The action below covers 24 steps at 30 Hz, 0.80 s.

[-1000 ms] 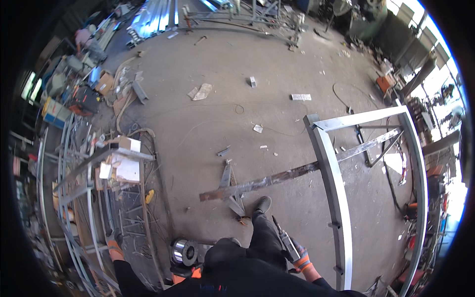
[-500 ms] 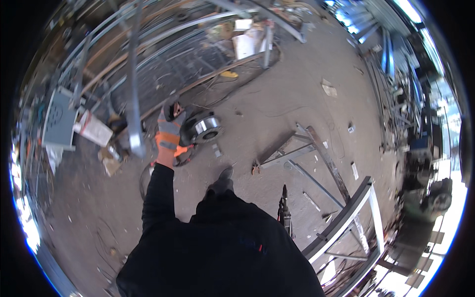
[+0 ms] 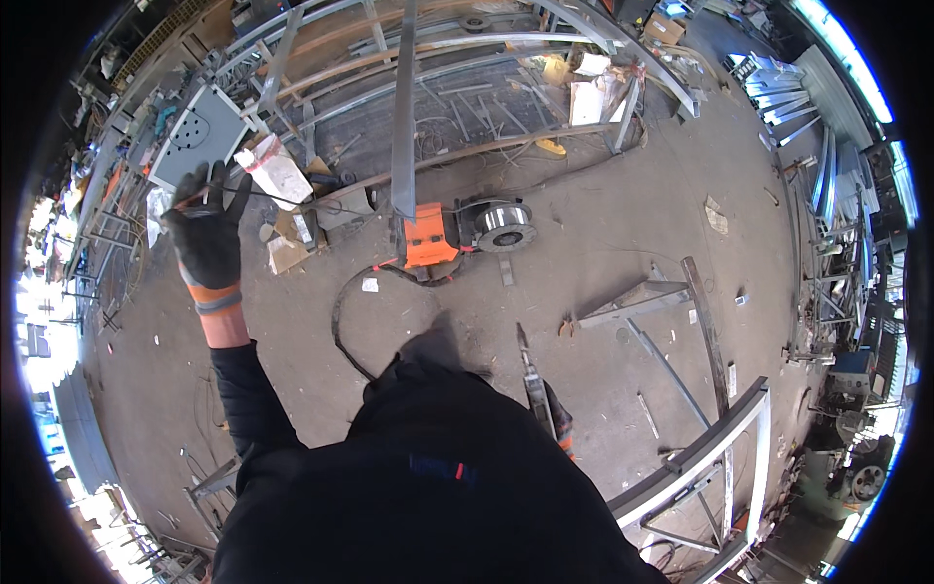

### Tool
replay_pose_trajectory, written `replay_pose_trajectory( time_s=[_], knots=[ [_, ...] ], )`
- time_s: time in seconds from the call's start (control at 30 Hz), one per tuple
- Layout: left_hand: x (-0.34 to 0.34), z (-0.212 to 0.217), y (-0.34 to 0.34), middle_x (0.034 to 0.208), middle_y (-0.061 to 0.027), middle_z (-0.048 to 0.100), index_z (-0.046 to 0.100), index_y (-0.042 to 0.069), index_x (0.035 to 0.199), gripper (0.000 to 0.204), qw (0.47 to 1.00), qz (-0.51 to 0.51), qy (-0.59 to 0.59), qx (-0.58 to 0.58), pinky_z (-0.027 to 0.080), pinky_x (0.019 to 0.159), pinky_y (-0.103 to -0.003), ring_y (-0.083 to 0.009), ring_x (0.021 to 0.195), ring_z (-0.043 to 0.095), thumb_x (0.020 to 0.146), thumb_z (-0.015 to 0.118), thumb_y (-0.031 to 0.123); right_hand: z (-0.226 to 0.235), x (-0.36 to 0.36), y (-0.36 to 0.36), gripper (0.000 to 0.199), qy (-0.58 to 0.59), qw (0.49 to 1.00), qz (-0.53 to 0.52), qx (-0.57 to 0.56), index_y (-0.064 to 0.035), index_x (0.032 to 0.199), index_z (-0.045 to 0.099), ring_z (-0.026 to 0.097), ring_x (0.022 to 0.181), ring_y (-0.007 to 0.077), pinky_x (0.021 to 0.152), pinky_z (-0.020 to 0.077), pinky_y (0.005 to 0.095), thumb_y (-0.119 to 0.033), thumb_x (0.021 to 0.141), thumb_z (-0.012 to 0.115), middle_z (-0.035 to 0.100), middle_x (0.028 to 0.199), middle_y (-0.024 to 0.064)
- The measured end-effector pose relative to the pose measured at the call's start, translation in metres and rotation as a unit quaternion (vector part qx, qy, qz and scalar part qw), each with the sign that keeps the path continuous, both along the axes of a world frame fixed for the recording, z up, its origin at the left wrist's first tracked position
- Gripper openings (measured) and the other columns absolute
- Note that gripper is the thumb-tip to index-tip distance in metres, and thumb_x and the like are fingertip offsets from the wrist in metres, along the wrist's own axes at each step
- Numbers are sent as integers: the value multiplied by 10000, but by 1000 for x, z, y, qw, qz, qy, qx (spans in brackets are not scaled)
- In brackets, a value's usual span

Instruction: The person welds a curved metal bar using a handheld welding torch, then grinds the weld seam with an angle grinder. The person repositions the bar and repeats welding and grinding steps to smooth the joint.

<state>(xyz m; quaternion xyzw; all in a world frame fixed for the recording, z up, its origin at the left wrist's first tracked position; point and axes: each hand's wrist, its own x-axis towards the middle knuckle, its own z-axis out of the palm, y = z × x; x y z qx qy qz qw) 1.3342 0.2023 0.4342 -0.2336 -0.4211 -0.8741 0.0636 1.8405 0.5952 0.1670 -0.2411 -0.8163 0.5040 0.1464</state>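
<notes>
My left hand point(image 3: 209, 238), in a dark work glove with an orange and grey cuff, is raised at the left with its fingers spread. A thin dark cable point(image 3: 282, 198) runs past its fingertips; I cannot tell whether they touch. My right hand point(image 3: 558, 411), gloved and partly hidden by my body, is closed around a long slim tool with a pointed tip point(image 3: 533, 375). The tool points away from me over the floor. Ahead on the floor sits an orange machine point(image 3: 425, 238) beside a spool of shiny wire point(image 3: 506, 226). A black hose point(image 3: 338, 326) curves from it towards me.
A grey upright metal bar point(image 3: 404, 117) stands before a long steel frame point(image 3: 467, 44). Angled steel pieces point(image 3: 637, 302) and pliers point(image 3: 567, 327) lie right of centre. A pale frame point(image 3: 764, 428) stands at the near right. A white box point(image 3: 274, 173) lies by a grey panel point(image 3: 199, 131).
My left hand has moved left, away from the orange machine, and its fingers have spread. The scene has shifted rightwards in view. The tool in my right hand now reaches further forward and left.
</notes>
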Motion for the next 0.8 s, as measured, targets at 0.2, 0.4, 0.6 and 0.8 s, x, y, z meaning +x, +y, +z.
replay_pose_trajectory(
  time_s=[0.2,0.4,0.6,0.8],
  knots=[
    [-52,-30,-131,1243,-112,706,728,89,1359,490,989,-114,-63,71,500,1136,-606,-301,1166,642,1174,571,515,24,-59,-60,754,-8,997,45,-67,-104,1613,637,827,1162,365,948,652,449,-230,933,937,821,1298,210],
    [-198,-160,-238,933,-90,702,795,81,1028,454,951,-129,-262,101,535,813,-453,-262,858,627,1141,636,492,9,-172,-139,784,-27,989,83,123,-56,1607,613,797,1226,392,970,654,451,-290,935,940,787,1390,209],
    [-291,-174,-175,1021,-58,672,716,58,1219,306,926,-261,-230,-149,580,874,-404,-198,955,672,1204,561,321,34,-256,-248,750,-79,983,79,144,-54,1595,623,815,1180,356,947,658,429,-275,950,935,803,1353,188],
    [-284,-123,-26,1275,-15,752,595,98,1568,582,656,-655,2,-374,568,935,-303,-137,1143,747,1133,707,470,65,-274,-345,737,-141,985,-60,79,-57,1589,626,830,1140,358,910,662,416,-227,941,933,827,1294,169]
  ],
)
